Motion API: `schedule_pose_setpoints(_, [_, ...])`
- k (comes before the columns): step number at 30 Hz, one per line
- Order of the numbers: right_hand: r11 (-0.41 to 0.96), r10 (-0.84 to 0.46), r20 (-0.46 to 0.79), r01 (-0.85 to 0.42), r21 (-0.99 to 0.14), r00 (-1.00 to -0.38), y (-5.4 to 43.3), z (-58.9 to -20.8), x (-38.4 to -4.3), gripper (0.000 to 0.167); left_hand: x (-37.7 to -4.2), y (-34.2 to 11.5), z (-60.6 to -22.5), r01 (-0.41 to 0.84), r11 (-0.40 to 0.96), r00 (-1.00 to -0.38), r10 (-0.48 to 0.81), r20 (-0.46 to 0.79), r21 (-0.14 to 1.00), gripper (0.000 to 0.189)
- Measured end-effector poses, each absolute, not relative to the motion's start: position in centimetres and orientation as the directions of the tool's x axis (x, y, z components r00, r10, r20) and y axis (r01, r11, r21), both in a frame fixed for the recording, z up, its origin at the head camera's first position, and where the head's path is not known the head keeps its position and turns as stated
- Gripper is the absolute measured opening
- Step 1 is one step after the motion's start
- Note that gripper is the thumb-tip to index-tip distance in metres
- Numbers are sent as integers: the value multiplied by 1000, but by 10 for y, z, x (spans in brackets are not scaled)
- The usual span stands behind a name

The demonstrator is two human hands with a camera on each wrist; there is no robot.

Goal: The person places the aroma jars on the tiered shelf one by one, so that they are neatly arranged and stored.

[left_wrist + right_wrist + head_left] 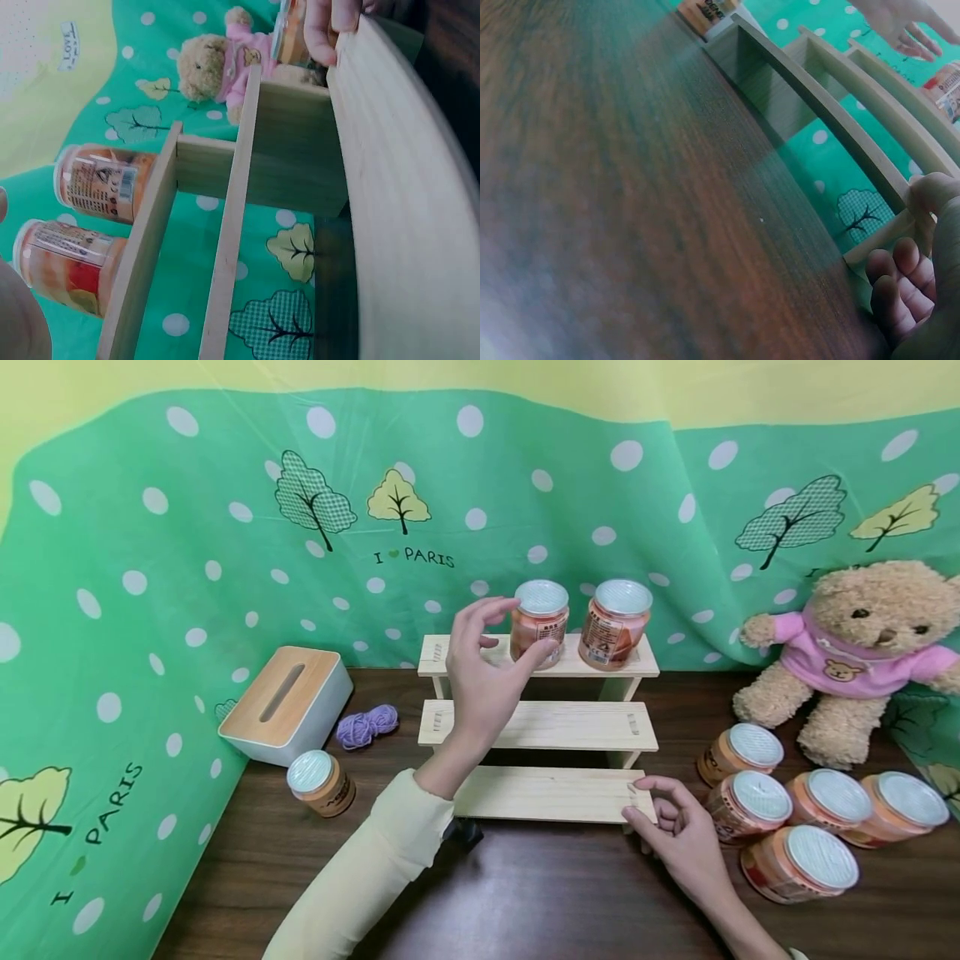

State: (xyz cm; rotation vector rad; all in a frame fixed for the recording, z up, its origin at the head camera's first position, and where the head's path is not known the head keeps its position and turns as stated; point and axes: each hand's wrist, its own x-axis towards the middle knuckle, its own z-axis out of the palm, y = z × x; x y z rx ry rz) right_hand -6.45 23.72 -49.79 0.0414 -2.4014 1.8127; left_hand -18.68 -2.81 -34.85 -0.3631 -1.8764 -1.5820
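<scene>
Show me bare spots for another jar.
Bare: on the pale wooden stepped shelf, the middle tier, right of the left hand, and the bottom tier, left of the right hand; the dark brown wooden table in front. Crowded: the top tier, with two round, orange, silver-lidded jars; the table's right side, with five more before the fluffy tan teddy bear.

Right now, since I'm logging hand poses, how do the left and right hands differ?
The left hand is by the top step, next to a jar; the right hand is at the bottom step. The left hand's thumb and fingers are spread apart, while the right hand pinches that step's right end. Both are bare.
</scene>
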Motion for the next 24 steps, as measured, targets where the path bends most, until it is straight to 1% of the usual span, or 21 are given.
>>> schedule_pose_setpoints(5, [273, 52, 124, -105, -956, -991, 237, -498, -65, 39, -167, -36, -353, 607, 193, -742, -211, 637, 771, 54])
schedule_pose_setpoints(15, [271, 54, 122, -103, -957, -991, 237, -498, -64, 39, -125, -50, -362, 568, 76, -798, -193, 571, 819, 51])
schedule_pose_setpoints(24, [265, 49, 140, -122, -956, -989, 237, -498, -65, 38, -101, -61, -375, 555, 36, -813, -189, 551, 831, 52])
